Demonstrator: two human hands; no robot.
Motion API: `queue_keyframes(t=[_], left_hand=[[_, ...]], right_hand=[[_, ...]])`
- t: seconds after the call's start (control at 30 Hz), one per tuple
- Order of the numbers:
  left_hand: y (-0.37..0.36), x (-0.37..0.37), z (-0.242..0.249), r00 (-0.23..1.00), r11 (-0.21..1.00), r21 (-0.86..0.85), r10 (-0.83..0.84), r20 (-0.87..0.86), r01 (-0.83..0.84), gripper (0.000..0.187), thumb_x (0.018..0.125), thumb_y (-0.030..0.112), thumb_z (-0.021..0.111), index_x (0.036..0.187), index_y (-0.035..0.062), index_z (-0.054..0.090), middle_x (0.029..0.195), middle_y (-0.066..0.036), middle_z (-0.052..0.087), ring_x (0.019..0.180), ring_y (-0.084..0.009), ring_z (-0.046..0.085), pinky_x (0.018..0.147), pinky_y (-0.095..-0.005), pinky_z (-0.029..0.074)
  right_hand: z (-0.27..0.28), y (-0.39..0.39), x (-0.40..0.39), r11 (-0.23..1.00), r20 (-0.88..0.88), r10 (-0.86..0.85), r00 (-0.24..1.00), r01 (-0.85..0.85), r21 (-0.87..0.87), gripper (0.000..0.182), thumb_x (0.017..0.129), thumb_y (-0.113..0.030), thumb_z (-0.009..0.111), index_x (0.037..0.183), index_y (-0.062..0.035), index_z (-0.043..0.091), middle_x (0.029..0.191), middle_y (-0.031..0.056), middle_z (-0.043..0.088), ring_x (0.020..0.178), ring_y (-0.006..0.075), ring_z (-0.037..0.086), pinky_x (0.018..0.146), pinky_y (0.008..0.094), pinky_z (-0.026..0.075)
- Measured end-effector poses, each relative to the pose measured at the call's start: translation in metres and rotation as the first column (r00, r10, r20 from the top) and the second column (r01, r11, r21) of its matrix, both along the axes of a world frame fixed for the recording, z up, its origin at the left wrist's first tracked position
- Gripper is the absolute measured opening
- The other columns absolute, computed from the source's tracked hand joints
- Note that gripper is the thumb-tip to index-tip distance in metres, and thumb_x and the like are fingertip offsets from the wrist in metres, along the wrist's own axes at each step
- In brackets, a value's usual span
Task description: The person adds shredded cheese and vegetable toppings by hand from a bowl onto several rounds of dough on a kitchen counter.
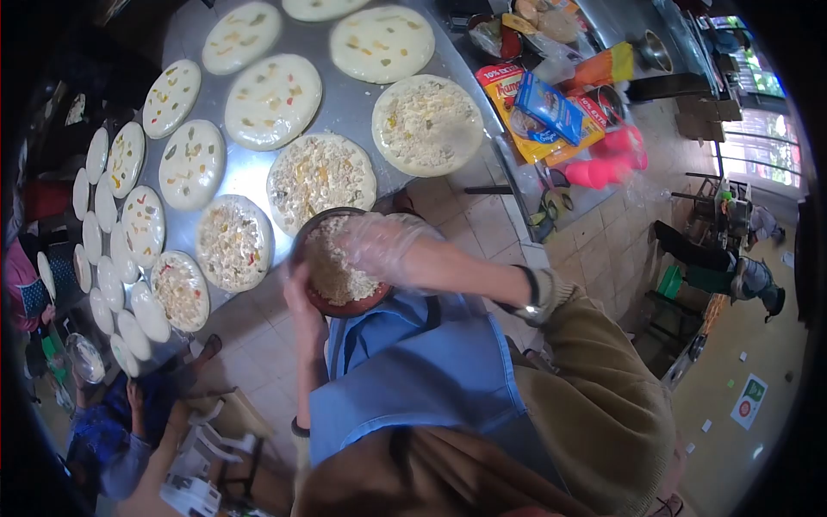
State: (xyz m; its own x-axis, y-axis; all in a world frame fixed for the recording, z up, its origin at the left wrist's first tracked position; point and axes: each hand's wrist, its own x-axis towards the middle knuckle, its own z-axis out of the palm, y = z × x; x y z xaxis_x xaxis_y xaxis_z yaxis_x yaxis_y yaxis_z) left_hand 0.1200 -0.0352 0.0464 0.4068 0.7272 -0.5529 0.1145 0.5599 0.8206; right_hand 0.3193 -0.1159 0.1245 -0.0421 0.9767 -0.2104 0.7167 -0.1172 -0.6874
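A brown bowl (370, 303) full of pale crumbly topping (332, 269) is held in front of the blue apron. My left hand (299, 297) grips its left side. Over the bowl, my right hand (383, 248) in a clear plastic glove reaches into the crumbs; its fingers are blurred and partly hidden. Just beyond the bowl, at the table edge, lies a round dough covered in crumbs (320, 179). Similar crumb-covered rounds lie to its left (233, 243) and right (428, 126). Glossy rounds with coloured bits (273, 102) fill rows behind them.
The metal table (349, 108) carries several dough rounds. At the right, a side surface holds yellow and blue packets (549, 108), pink cups (607, 159) and a metal bowl (656, 50). A person (112, 439) is at the lower left; another (758, 276) stands far right.
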Motion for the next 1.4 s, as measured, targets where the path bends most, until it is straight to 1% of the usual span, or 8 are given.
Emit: queue_keyframes(t=[0.4,0.5,0.73,0.87,1.0,1.17,1.27,1.4], left_hand=[[0.004,0.036,-0.004,0.981,0.976,0.106,-0.195,0.019,0.192,0.044,0.093,0.032,0.035,0.118,-0.0026,0.045,0.115,-0.011,0.051,0.105,-0.0189,0.049,0.093,-0.0316,0.037],[0.005,0.045,0.001,0.984,0.978,0.107,-0.179,-0.014,0.18,0.044,0.094,0.032,0.033,0.117,-0.0028,0.046,0.117,-0.011,0.049,0.108,-0.0186,0.047,0.094,-0.0317,0.036],[0.017,0.079,0.016,0.975,0.955,0.215,-0.218,0.051,0.203,0.045,0.093,0.031,0.036,0.119,-0.0034,0.044,0.118,-0.011,0.048,0.109,-0.0192,0.045,0.096,-0.0311,0.032],[0.021,0.114,0.026,0.984,0.954,0.27,-0.159,0.082,0.132,0.043,0.089,0.023,0.041,0.122,-0.0047,0.041,0.115,-0.015,0.05,0.107,-0.02,0.046,0.094,-0.0298,0.035],[0.026,0.144,0.012,0.985,0.961,0.242,-0.156,0.069,0.135,0.045,0.089,0.026,0.043,0.123,-0.0036,0.041,0.114,-0.015,0.051,0.106,-0.0194,0.046,0.093,-0.0293,0.035],[0.03,0.187,0.007,0.99,0.984,0.16,-0.093,0.102,0.076,0.045,0.089,0.027,0.043,0.123,-0.0026,0.042,0.109,-0.013,0.053,0.101,-0.0171,0.048,0.09,-0.0273,0.036],[0.037,0.213,-0.001,0.989,0.994,0.113,-0.017,0.147,0.0,0.046,0.089,0.027,0.042,0.123,-0.0032,0.04,0.111,-0.013,0.052,0.101,-0.0184,0.048,0.091,-0.0281,0.036],[0.052,0.249,0.015,0.986,0.988,0.15,-0.05,0.159,0.026,0.044,0.089,0.027,0.041,0.122,-0.0026,0.042,0.11,-0.013,0.052,0.102,-0.0177,0.047,0.092,-0.0276,0.034]], right_hand=[[-0.052,-0.031,-0.023,0.928,-0.071,-0.096,0.993,0.115,0.353,0.015,0.077,-0.007,0.051,0.087,0.0013,0.059,0.086,0.0198,0.058,0.084,0.0341,0.058,0.076,0.0412,0.047],[-0.045,-0.017,-0.005,0.999,-0.08,-0.047,0.996,0.047,-0.002,0.022,0.078,-0.008,0.051,0.097,-0.0031,0.06,0.093,0.0166,0.06,0.092,0.0306,0.059,0.08,0.0393,0.046],[-0.031,0.006,0.046,0.96,-0.007,-0.16,0.987,0.157,0.234,0.029,0.076,-0.009,0.054,0.103,-0.0004,0.058,0.09,0.0207,0.06,0.09,0.0341,0.059,0.077,0.0411,0.047],[0.008,0.013,0.057,0.988,0.086,-0.016,0.996,0.029,-0.149,0.034,0.078,-0.018,0.06,0.106,0.0001,0.054,0.096,0.0205,0.056,0.091,0.0363,0.056,0.076,0.0426,0.046],[-0.028,0.007,0.067,0.975,0.059,-0.089,0.994,0.075,0.207,0.033,0.075,-0.014,0.063,0.103,0.0013,0.054,0.099,0.0209,0.051,0.09,0.037,0.054,0.073,0.0422,0.046],[-0.05,0.022,0.107,0.94,-0.258,-0.317,0.913,0.267,-0.212,0.032,0.072,-0.005,0.058,0.103,-0.0011,0.057,0.103,0.0207,0.056,0.091,0.035,0.057,0.078,0.0394,0.046],[-0.045,0.035,0.147,0.982,0.007,-0.184,0.983,0.183,0.051,0.026,0.069,-0.005,0.056,0.094,-0.0051,0.063,0.095,0.0171,0.062,0.089,0.0309,0.059,0.076,0.0362,0.048],[-0.036,0.064,0.192,0.935,-0.118,-0.237,0.964,0.194,-0.296,0.024,0.073,-0.009,0.055,0.095,-0.0106,0.066,0.089,0.0143,0.064,0.085,0.0292,0.061,0.076,0.0358,0.048]])
